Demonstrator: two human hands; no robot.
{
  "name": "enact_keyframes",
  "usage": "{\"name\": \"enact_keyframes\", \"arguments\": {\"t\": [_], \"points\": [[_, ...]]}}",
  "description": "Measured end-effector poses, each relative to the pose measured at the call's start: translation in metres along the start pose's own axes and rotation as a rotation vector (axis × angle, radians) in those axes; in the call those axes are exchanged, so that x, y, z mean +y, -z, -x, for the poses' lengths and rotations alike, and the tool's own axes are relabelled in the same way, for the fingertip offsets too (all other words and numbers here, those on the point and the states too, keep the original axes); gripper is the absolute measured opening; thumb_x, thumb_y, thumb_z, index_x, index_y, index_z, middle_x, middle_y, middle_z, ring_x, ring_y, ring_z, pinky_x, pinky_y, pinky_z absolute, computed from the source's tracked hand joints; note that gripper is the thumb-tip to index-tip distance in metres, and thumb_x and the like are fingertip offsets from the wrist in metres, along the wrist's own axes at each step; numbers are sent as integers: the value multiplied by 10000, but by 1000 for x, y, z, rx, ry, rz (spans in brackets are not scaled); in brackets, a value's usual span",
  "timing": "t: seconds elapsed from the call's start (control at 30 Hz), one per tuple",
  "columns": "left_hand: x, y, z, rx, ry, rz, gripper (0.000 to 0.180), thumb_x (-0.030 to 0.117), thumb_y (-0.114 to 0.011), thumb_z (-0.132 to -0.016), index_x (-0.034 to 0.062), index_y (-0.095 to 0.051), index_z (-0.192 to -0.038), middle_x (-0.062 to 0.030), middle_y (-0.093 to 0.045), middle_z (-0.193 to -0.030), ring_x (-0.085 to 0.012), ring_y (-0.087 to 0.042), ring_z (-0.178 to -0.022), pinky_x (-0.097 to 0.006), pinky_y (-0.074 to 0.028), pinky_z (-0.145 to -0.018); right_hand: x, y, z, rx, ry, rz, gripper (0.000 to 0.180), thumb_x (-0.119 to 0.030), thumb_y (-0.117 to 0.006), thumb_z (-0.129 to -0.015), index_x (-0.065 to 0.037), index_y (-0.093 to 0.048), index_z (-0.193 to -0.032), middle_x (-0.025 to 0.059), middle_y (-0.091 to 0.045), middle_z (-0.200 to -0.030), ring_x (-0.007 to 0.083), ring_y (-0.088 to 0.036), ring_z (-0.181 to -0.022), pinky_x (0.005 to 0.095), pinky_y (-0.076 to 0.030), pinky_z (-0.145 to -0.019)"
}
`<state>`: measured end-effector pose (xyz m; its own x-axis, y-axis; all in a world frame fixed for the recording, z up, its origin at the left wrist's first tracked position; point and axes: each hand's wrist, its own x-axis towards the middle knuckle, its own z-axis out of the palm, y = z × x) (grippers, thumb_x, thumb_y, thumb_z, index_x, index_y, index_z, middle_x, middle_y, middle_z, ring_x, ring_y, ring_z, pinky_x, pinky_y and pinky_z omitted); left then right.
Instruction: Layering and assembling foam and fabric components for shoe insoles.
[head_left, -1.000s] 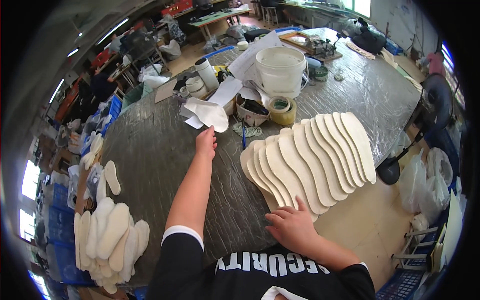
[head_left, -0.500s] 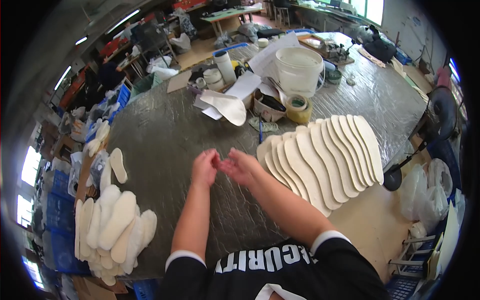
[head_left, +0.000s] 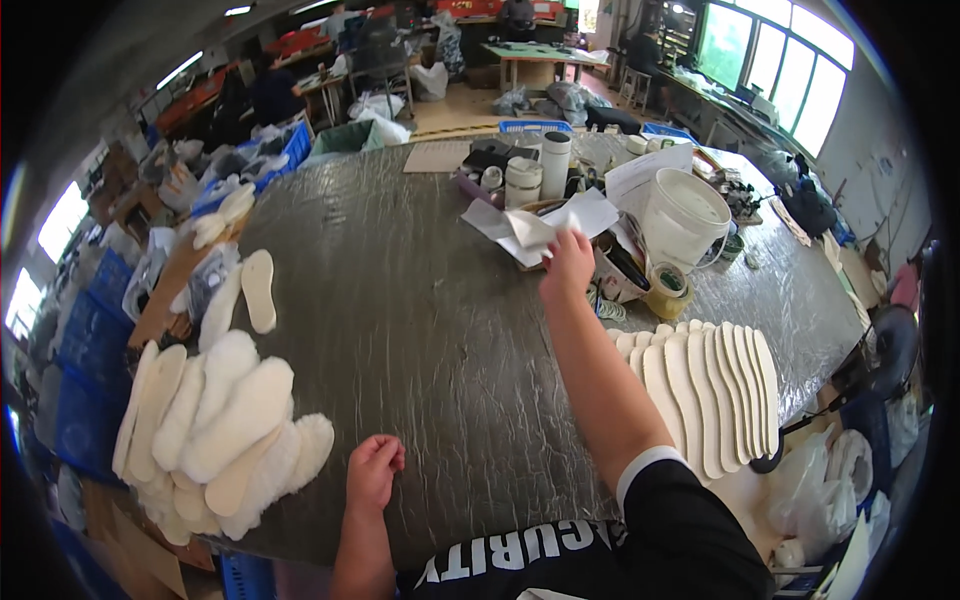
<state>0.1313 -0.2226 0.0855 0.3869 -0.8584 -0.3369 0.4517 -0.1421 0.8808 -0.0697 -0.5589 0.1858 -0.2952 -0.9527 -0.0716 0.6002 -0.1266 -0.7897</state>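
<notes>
My right hand reaches to the far middle of the table, its fingers closed on the near end of a white insole-shaped piece. That piece tilts over some white paper and is partly hidden by the hand. Close to my body, my left hand hovers over the dark table, fingers curled in, with nothing visible in them. Right of my right forearm lies an overlapping row of flat cream insoles. Left of my left hand is a pile of fleecy insoles, some fluffy side up.
A white bucket, tape rolls and white jars crowd the far side of the dark sheet-covered table. Two more insoles lie at the left edge. Blue crates stand beyond it. Other people work in the background.
My hands have parted. The right has gone forward and gripped the white insole-shaped piece; the left has drawn back toward my body. The view has shifted, showing more of the room.
</notes>
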Motion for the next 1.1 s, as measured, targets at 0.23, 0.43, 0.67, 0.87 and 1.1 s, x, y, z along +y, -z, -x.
{"name": "enact_keyframes", "arguments": {"t": [0.23, 0.43, 0.67, 0.87, 1.1], "points": [[13, -13, 2, -48, -205, -96, 57, 53, -598, -928, 5, -612, -954, -47, -631, -852, -103, -564, -737, -233, -456, -680, -33, -69, 126, -464, -310, 170, 130, -114, -600, -851, -131, -565, -975, -2, -586, -898, 153, -558, -793, 337, -471, -663], [33, 6, 39, 298, -809, -322, 49, 32, -614, -911, 6, -597, -949, -94, -630, -987, -139, -562, -862, -257, -450, -803, -58, -24, 227, -640, -792, -63, 119, -99, -557, -891, -105, -557, -1010, 39, -577, -997, 185, -573, -909, 394, -515, -752], [63, 18, 93, 98, -927, -1228, 166, 60, -699, -751, 31, -624, -897, -99, -658, -1003, -317, -580, -954, -405, -426, -884, -50, 130, 230, -395, -1072, 134, 187, -104, -560, -891, -89, -553, -1077, 87, -589, -1076, 254, -604, -1003, 494, -539, -860], [32, 25, 110, -266, -539, -1348, 97, 69, -709, -737, 31, -637, -789, -65, -659, -864, -267, -590, -883, -398, -437, -825, -39, 226, 229, -247, -830, 411, 253, -9, -544, -861, -72, -500, -1102, 90, -566, -1003, 226, -617, -836, 415, -592, -666], [34, -14, 82, -205, -817, -1286, 104, 4, -658, -771, 17, -668, -873, -80, -665, -888, -288, -563, -878, -384, -457, -779, -48, 237, 242, -638, 90, 1142, 183, 46, -559, -796, -23, -632, -950, 180, -529, -1075, 276, -606, -870, 364, -508, -779]]}}
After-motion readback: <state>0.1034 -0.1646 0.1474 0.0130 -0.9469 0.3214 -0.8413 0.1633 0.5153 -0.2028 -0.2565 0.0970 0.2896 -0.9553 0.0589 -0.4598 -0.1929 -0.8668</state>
